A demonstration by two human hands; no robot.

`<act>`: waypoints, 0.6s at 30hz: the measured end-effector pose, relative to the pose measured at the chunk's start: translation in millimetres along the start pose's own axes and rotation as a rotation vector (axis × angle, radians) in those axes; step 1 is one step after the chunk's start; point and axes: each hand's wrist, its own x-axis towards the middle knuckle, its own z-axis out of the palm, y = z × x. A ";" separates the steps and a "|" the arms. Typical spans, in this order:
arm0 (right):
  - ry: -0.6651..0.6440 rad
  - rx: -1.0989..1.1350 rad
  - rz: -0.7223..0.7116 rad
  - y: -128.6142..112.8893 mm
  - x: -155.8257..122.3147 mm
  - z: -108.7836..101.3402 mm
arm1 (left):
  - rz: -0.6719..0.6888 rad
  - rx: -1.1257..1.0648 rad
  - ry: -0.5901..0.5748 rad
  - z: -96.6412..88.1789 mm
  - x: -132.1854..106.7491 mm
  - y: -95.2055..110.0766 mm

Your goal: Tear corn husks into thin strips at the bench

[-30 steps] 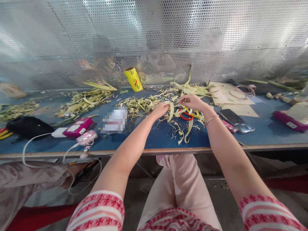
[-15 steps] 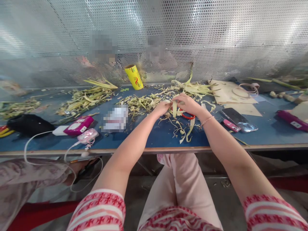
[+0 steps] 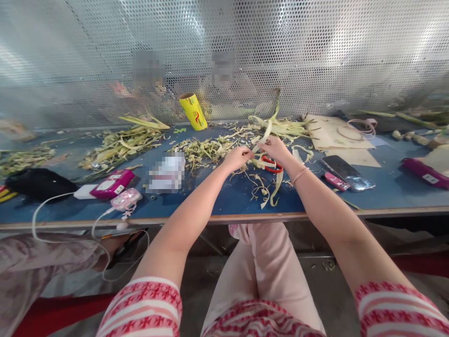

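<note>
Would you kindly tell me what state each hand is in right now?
Left hand: closed; whether it holds anything cannot be told.
Right hand: closed, apparently pinching a pale strip.

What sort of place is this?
Probably a shared workbench in a workshop or plant-processing room: a long blue table strewn with pale plant strips, a perforated metal screen behind it, and another person's leg at the left.

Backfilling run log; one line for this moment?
right hand: holding pale strip | left hand: close, grip unclear | red loop: near right hand | blue table: plant scraps
</note>
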 end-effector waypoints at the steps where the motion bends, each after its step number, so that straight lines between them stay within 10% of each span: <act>1: -0.011 0.041 0.016 0.2 0.3 -0.2 | -0.034 0.000 0.015 0.2 -0.8 1.3; 8: -0.004 -0.056 0.076 -11.7 -5.9 -10.8 | -0.220 -0.105 0.089 1.6 -2.1 1.3; 18: -0.283 0.644 0.175 -46.5 -26.4 -15.7 | -0.192 0.013 0.094 3.9 -1.5 0.5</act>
